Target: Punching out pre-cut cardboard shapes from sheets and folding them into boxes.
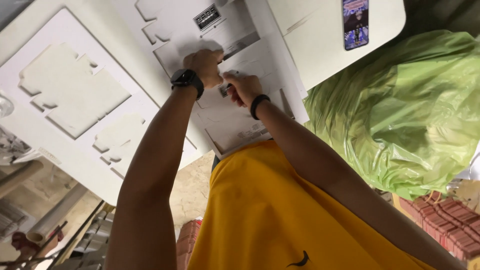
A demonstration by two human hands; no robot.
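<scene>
Die-cut white card sheet lies flat on white table, near its front edge, right in front of person's torso. Both hands on it, close together at sheet's middle. Left hand, black watch on wrist, curled w/ fingertips pressing down on card; pinching a flap or just pressing, can't tell. Right hand, black band on wrist, fingers bent and pinching a small part of the card w/ a dark printed patch; grip looks closed on it. Sheet has small grey rectangular print block near its lower edge and a black-bordered rectangular label higher up on the card stack.

Left of it: a big white leftover sheet w/ box-shaped cut-outs, overhanging table edge. Phone w/ lit colourful screen lies at table's far right. Right of table: bulky light-green plastic bag. Below the bag, stacks of red folded cartons. Yellow shirt fills bottom centre.
</scene>
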